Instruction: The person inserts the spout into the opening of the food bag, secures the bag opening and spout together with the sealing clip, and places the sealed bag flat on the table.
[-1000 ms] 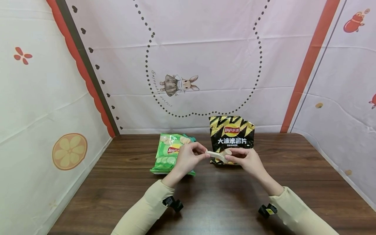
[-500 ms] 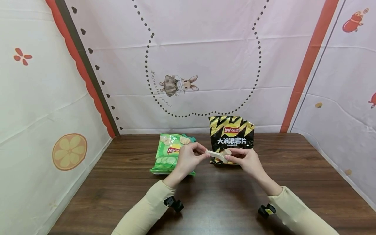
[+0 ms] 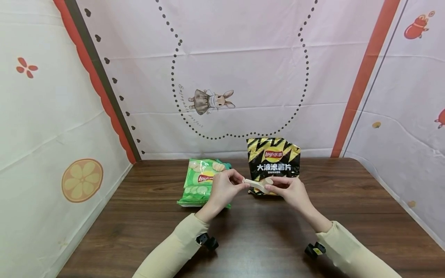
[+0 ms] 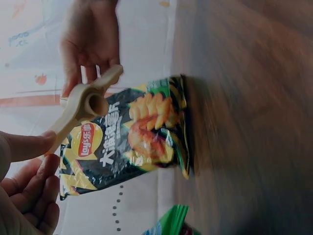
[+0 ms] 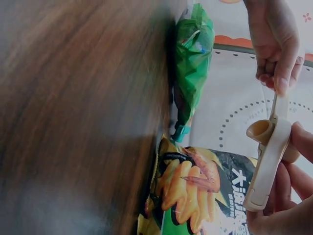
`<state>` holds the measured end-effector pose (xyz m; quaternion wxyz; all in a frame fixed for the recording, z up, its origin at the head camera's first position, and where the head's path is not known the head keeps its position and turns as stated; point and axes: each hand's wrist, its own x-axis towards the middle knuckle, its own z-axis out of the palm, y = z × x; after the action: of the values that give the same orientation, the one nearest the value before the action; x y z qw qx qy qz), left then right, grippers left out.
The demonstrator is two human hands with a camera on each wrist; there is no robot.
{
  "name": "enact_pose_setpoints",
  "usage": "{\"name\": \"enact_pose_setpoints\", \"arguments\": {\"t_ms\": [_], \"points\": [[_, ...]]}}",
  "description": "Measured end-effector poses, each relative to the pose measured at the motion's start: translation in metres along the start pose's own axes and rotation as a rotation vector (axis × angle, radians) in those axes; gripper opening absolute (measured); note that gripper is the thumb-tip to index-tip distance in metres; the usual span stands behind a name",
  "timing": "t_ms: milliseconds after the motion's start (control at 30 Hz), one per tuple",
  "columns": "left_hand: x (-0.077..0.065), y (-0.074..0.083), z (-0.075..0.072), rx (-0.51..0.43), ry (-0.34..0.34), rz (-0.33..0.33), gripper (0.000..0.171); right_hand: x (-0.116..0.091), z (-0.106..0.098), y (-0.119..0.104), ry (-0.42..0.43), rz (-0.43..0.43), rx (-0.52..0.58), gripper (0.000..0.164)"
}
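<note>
Both hands hold a cream plastic bag clip with a round, hollow pour spout point(image 3: 257, 185), raised above the table. My left hand point(image 3: 224, 189) pinches one end between thumb and fingers. At the other end, my right hand point(image 3: 293, 192) grips the part about the spout. In the right wrist view the clip point(image 5: 270, 164) shows a long flat bar beside the open spout. Behind it stands a black and yellow Lay's chip bag point(image 3: 274, 156), upright with its top right corner cut off. Left of that, a green Lay's bag point(image 3: 198, 189) leans back, partly hidden by my left hand.
A dark wood-grain table point(image 3: 264, 239) lies under everything. A teal clip point(image 5: 181, 132) sits on the green bag's end. Printed white cloth point(image 3: 243, 77) hangs close behind the table and at both sides.
</note>
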<state>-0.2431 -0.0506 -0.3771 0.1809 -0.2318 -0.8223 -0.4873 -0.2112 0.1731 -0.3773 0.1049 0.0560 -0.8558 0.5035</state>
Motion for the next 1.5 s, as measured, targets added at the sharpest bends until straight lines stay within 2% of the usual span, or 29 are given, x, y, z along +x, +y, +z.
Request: {"name": "enact_pose_setpoints", "arguments": {"t_ms": [167, 367, 533, 633, 833, 1133, 1500], "points": [[0.000, 0.002, -0.003, 0.012, 0.008, 0.051, 0.020, 0.001, -0.001, -0.002, -0.002, -0.004, 0.003, 0.040], [0.000, 0.000, -0.003, -0.024, 0.013, 0.114, 0.017, 0.002, -0.002, -0.003, -0.001, 0.000, -0.022, 0.039], [-0.001, -0.001, -0.002, 0.009, 0.025, 0.157, 0.018, 0.002, -0.001, -0.001, 0.003, 0.018, -0.016, 0.039], [-0.002, 0.000, -0.003, -0.009, 0.000, 0.141, 0.019, 0.002, -0.001, -0.001, 0.015, 0.027, -0.021, 0.040], [-0.005, 0.000, -0.003, -0.131, -0.085, 0.031, 0.019, 0.001, 0.000, 0.001, 0.018, 0.057, -0.041, 0.042], [-0.009, 0.000, -0.001, -0.195, -0.164, -0.066, 0.020, 0.000, 0.002, 0.005, 0.012, 0.080, -0.006, 0.042], [-0.009, -0.001, 0.002, -0.189, -0.177, -0.063, 0.017, -0.003, 0.000, 0.007, -0.022, 0.050, 0.016, 0.038]]}}
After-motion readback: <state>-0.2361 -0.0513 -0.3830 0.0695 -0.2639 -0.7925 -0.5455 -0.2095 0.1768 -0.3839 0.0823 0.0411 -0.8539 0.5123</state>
